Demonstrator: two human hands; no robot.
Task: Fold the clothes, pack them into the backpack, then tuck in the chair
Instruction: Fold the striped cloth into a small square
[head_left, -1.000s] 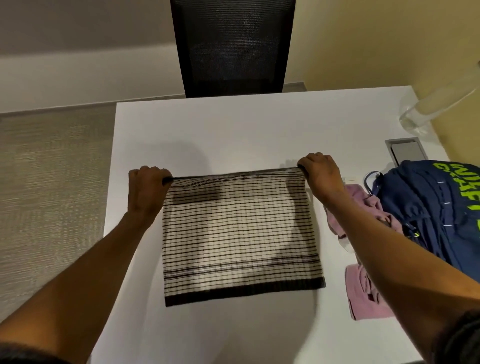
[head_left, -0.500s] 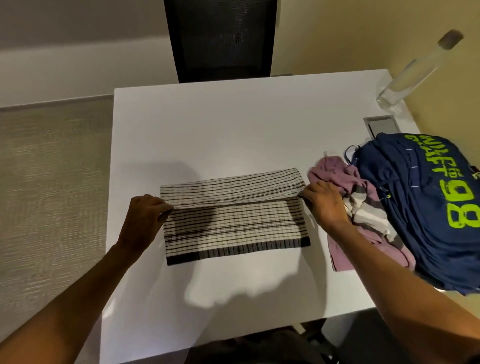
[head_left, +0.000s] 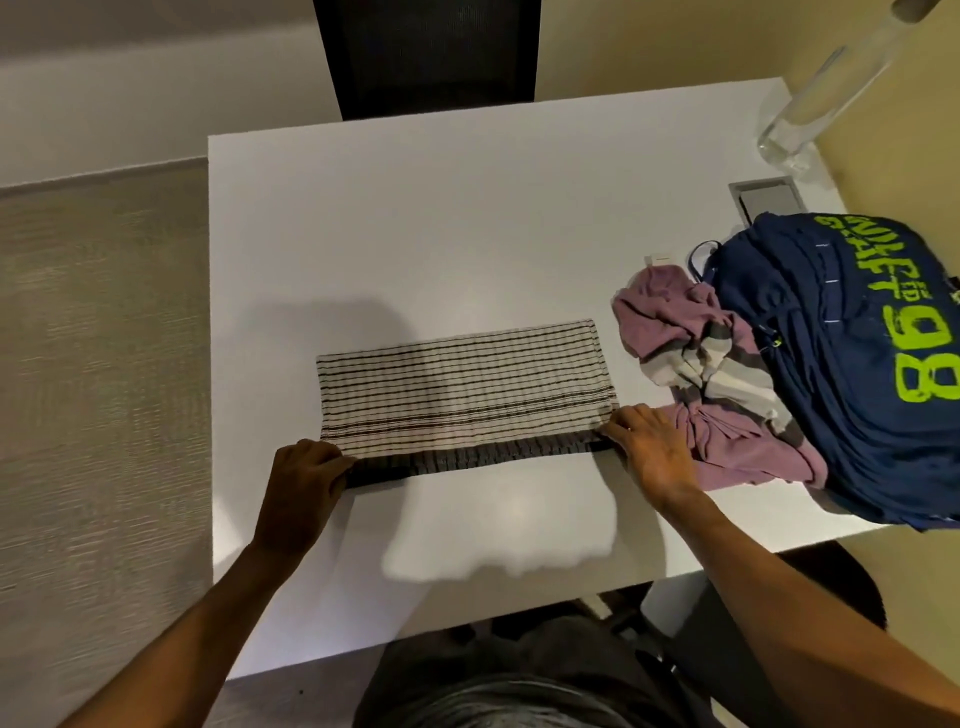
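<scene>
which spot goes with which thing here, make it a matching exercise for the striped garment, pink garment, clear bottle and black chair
Things
1. striped garment
2. pink garment
3. clear bottle
4. black chair

Places
A. far right corner of the table
B. beyond the table's far edge
C. folded flat, mid-table
D. crumpled against the navy bundle

Pairs: 1-C, 2-D, 3-A, 4-B
</scene>
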